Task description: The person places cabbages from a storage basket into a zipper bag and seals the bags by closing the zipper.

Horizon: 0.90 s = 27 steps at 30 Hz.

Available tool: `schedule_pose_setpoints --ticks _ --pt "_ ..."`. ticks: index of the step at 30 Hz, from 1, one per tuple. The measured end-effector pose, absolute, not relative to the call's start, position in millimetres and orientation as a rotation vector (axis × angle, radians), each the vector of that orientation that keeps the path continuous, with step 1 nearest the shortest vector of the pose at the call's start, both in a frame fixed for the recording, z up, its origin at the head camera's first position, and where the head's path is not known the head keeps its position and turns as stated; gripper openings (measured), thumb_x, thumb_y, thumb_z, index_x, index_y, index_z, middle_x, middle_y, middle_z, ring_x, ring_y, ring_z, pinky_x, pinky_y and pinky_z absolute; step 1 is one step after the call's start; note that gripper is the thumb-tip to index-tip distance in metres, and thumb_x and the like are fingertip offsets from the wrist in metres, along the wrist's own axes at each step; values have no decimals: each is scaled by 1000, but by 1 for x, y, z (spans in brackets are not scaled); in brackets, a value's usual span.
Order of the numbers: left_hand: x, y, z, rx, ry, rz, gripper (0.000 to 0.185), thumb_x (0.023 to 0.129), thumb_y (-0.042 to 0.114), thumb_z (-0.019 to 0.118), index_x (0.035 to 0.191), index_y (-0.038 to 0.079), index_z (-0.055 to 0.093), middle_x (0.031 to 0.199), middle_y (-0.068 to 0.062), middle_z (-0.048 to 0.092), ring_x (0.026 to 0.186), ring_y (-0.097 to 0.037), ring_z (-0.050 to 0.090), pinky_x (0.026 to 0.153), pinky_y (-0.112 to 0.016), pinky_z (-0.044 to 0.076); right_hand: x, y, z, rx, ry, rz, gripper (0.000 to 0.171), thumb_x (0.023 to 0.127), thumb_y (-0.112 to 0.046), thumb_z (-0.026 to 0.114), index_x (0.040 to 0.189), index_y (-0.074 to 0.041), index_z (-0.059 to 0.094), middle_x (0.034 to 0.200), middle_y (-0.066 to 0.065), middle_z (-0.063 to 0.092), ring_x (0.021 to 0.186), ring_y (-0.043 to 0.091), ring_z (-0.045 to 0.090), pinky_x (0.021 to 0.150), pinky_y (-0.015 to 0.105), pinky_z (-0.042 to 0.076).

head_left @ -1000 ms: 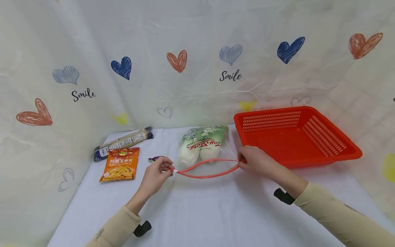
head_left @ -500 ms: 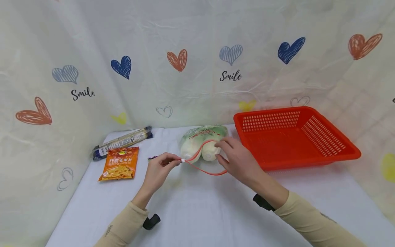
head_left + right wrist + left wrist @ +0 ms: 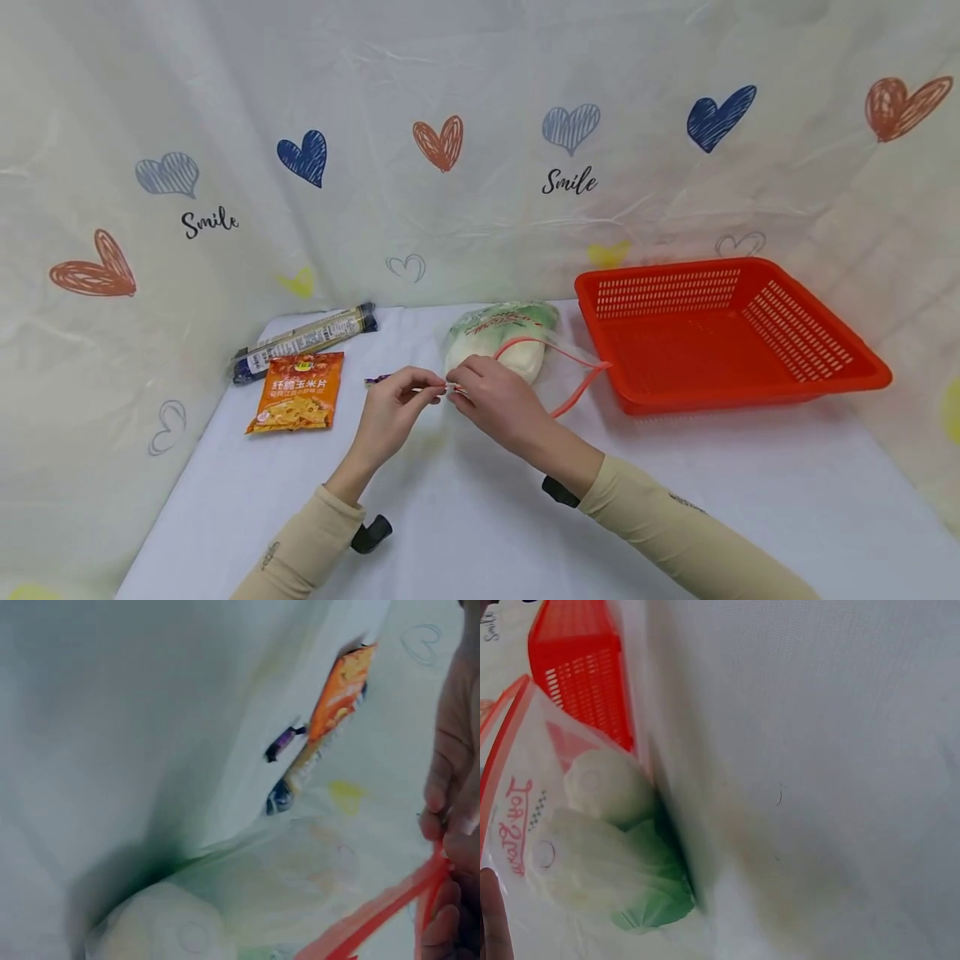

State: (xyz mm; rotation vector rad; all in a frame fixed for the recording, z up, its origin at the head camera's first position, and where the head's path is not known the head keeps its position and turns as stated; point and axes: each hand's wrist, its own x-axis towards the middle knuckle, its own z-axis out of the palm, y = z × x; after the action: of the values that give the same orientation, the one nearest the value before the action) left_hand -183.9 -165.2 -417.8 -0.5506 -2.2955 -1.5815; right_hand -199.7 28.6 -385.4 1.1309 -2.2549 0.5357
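Note:
A clear zip bag (image 3: 491,321) with a red closure strip and red printing holds two white-stemmed, green-leafed vegetables (image 3: 615,791) that look like bok choy. My left hand (image 3: 386,421) pinches the strip's left corner, at the small white slider (image 3: 450,388). Close against it, my right hand (image 3: 506,404) grips the strip at that same end with thumb and fingers. Beyond the right hand the strip bows apart, so the mouth gapes toward the right. In the right wrist view the fingertips of both hands meet around the red strip (image 3: 375,915).
A red plastic basket (image 3: 675,350) stands at the back right, close to the bag's right corner. At the left lie an orange snack packet (image 3: 296,400), a long wrapped packet (image 3: 315,335) and a small purple wrapped sweet (image 3: 283,744). A patterned sheet hangs behind the table.
My right hand has let go of the strip's right end and moved left to the slider corner, where it now grips beside my left hand. The left hand has shifted slightly right.

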Motion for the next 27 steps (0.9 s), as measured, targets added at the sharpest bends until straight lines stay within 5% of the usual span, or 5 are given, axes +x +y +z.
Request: schedule_pose_setpoints --ticks 11,27 --pt "-191 -179 -420 -648 -2290 -1281 12 89 3 69 97 12 67 91 -1 67 79 -9 67 71 -24 57 -206 49 -384 1102 -2282 533 10 82 -5 75 85 -12 69 82 -1 60 76 15 56 64 22 51" --pt "-170 -227 -438 -577 -2391 -1224 19 85 -5 70 94 11 68 91 2 68 80 -16 68 70 -22 57 -188 153 -385 837 -2585 165 26 70 -11 87 88 -9 68 83 5 62 76 20 56 66 29 57"
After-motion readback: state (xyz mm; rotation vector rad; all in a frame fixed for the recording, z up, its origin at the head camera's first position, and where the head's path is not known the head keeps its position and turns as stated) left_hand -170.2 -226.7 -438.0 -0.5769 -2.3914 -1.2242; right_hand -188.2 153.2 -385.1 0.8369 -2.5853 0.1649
